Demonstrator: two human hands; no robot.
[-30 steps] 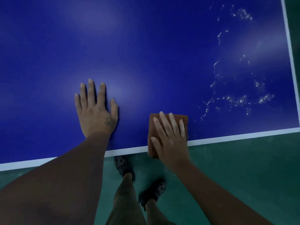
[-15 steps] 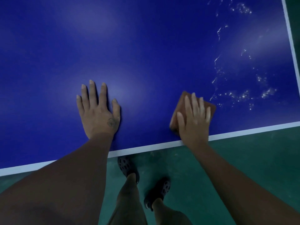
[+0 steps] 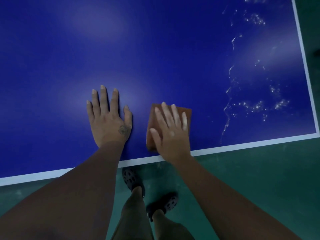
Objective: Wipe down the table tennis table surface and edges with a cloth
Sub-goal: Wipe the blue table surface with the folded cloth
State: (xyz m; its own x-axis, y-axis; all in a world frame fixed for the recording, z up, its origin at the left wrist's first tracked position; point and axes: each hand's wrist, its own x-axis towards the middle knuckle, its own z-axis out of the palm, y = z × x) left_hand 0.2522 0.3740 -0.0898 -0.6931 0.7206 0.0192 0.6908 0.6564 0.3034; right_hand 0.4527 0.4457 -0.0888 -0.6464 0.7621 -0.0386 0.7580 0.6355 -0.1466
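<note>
right hand (image 3: 170, 134) fingers straight, pressing cloth (image 3: 151, 118) flat by the bench (image 3: 155, 49) near edge, left hand (image 3: 108, 122) flat and empty just left; droplets (image 3: 256, 106) lie right of cloth, right hand nearer.

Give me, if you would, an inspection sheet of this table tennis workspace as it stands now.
Surface: blue table, white specks and streaks near its right corner.
Job's things: brown cloth, flat by the near white edge line.
Clutter: nothing seen.
Hands: left hand flat on the table; right hand presses the cloth, fingers straight.
Cables: nothing seen.
Surroundings: green floor, dark shoes below the edge.
</note>
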